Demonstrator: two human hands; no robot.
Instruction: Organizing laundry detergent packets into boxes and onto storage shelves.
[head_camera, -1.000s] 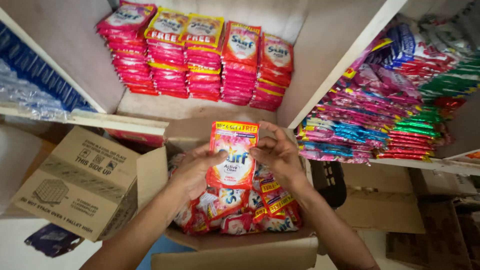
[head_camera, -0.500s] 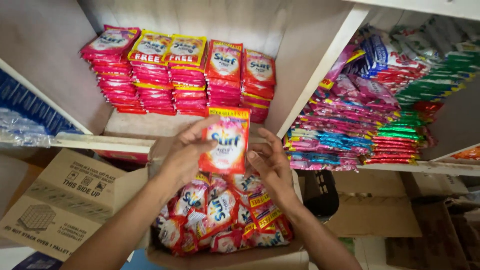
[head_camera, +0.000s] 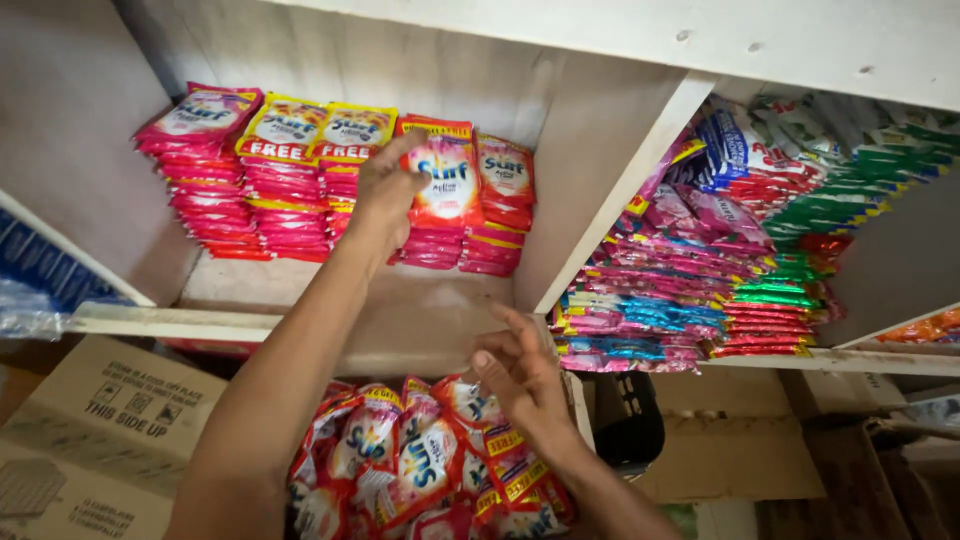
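Observation:
My left hand (head_camera: 385, 190) is raised into the white shelf compartment and grips a red and pink detergent sachet (head_camera: 447, 180), holding it against the top of a stack of like sachets (head_camera: 432, 245). My right hand (head_camera: 520, 375) hovers lower, fingers apart and holding nothing, just above an open cardboard box (head_camera: 590, 400) filled with several more red sachets (head_camera: 420, 460). Further stacks of the same sachets (head_camera: 250, 180) line the back of the shelf to the left and right of the held one.
A slanted white shelf divider (head_camera: 610, 190) separates this compartment from piles of pink, blue and green packets (head_camera: 740, 250) on the right. A closed cardboard carton (head_camera: 90, 430) sits lower left. Blue wrapped goods (head_camera: 40, 280) lie at the far left.
My left hand has carried the sachet up from above the box into the shelf. My right hand has let go of it and dropped towards the box.

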